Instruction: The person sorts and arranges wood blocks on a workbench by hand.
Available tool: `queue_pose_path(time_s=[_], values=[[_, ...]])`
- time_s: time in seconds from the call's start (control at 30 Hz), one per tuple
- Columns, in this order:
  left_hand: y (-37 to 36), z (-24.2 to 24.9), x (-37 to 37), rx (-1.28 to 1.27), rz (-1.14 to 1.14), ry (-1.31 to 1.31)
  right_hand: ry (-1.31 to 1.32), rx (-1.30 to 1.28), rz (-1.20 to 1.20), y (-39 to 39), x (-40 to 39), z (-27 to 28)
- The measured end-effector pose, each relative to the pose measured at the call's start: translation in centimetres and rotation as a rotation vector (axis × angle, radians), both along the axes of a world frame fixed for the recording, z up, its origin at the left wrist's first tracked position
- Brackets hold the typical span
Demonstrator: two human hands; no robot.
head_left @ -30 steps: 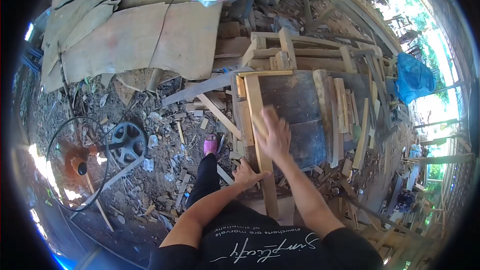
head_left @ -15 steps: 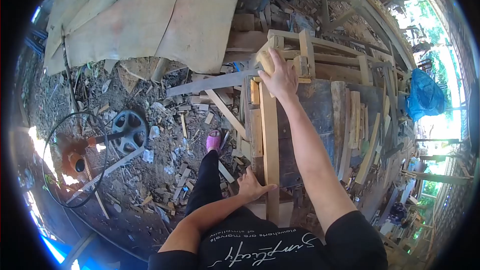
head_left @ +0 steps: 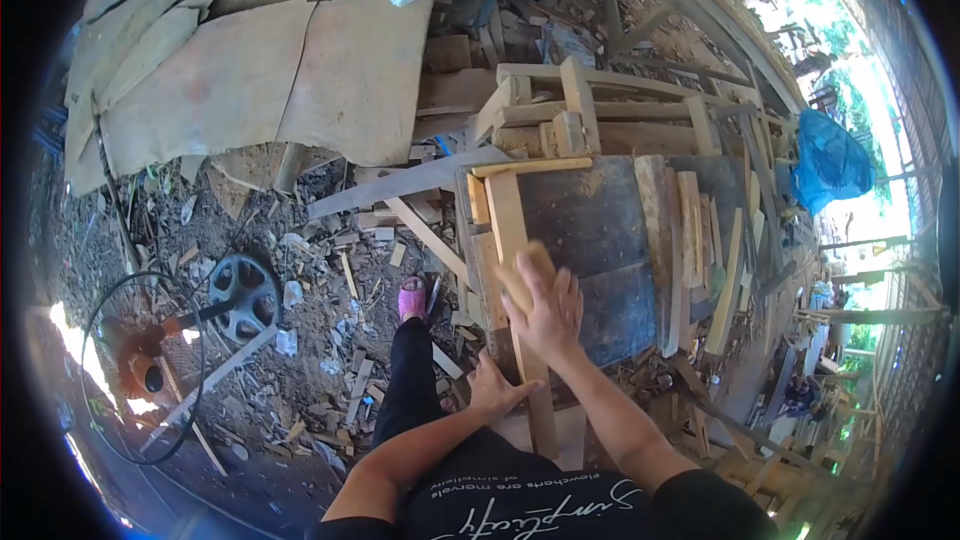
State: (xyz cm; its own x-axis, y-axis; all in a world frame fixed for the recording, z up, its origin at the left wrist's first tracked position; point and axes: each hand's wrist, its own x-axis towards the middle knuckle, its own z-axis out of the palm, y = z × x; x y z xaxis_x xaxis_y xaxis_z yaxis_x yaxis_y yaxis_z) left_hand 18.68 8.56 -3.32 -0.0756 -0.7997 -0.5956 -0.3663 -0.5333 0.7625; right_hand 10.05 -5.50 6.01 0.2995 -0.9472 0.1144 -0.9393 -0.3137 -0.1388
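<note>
- While pressed flat on the long pale wooden plank (head_left: pixel 512 270), a small wooden sanding block (head_left: pixel 527 272) sits under the right hand (head_left: pixel 548 312); fingers curled over it, gripping it, block blurred.
- Plank lies lengthwise along the left edge of the dark worktop (head_left: pixel 590 230), near end sticking out past the worktop toward the person.
- Left hand (head_left: pixel 495 387) is spread flat, fingers wide, pressing against the plank's near end; holds nothing.
- Short crosspiece (head_left: pixel 530 167) is joined at the plank's far end, making a corner.
- Loose wooden slats (head_left: pixel 690 240) lie on the worktop's right side.
- Pallet-like wooden frame (head_left: pixel 570 110) lies beyond the worktop.
- Person's foot in a pink sandal (head_left: pixel 411 298) stands on the scrap-littered ground, left of the worktop.
- Fan guard ring (head_left: pixel 140 360) far left; blue tarp (head_left: pixel 825 160) far right.
</note>
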Motion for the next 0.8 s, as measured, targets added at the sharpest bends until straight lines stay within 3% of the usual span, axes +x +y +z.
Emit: queue_pose_path(time_s=[0.1,0.17,0.23,0.3,0.37,0.43,0.5,0.53,0.57,0.63,0.67,0.7,0.77,0.8], values=[[-0.5,0.8,0.6,0.062,-0.009,0.030,-0.049,0.064,-0.102,-9.1,4.5,1.6],[-0.7,1.1,0.8,0.091,-0.032,0.043,-0.197,-0.040,-0.031,-15.3,5.6,0.6],[-0.7,0.7,0.8,0.083,-0.052,0.024,-0.264,0.246,-0.203,-20.0,6.6,3.0],[-0.3,-0.4,0.6,0.025,-0.107,0.001,-0.224,0.154,-0.233,-21.7,5.2,2.5],[-0.5,-0.2,0.4,0.071,-0.146,-0.104,-0.170,0.066,-0.272,-20.3,2.0,1.6],[-0.7,1.3,0.8,0.054,-0.156,-0.151,-0.258,-0.148,-0.117,-16.6,-2.2,1.1],[-1.4,2.4,1.4,-0.349,0.074,-0.233,-0.228,-0.044,-0.257,-11.1,-6.1,0.8],[-2.1,3.4,2.1,-0.530,0.085,-0.233,-0.190,-0.067,-0.302,-8.1,-8.1,0.2],[-2.9,3.9,2.7,-0.538,0.072,-0.240,-0.154,-0.087,-0.351,-5.2,-9.8,-0.4],[-4.5,4.9,3.4,-0.849,-0.368,-0.379,-0.087,-0.088,-0.458,0.1,-12.4,-1.4],[-5.3,5.1,3.3,-0.933,-0.533,-0.374,-0.103,-0.090,-0.481,2.4,-13.4,-2.2],[-6.3,5.2,3.0,-0.942,-0.560,-0.379,-0.066,-0.055,-0.529,4.3,-14.3,-3.1],[-8.1,5.1,2.2,-1.177,-1.005,-0.552,-0.042,-0.031,-0.592,6.0,-14.7,-3.0],[-8.5,3.2,1.9,-1.248,-1.010,-0.464,-0.012,0.031,-0.599,6.2,-14.4,-2.3]])
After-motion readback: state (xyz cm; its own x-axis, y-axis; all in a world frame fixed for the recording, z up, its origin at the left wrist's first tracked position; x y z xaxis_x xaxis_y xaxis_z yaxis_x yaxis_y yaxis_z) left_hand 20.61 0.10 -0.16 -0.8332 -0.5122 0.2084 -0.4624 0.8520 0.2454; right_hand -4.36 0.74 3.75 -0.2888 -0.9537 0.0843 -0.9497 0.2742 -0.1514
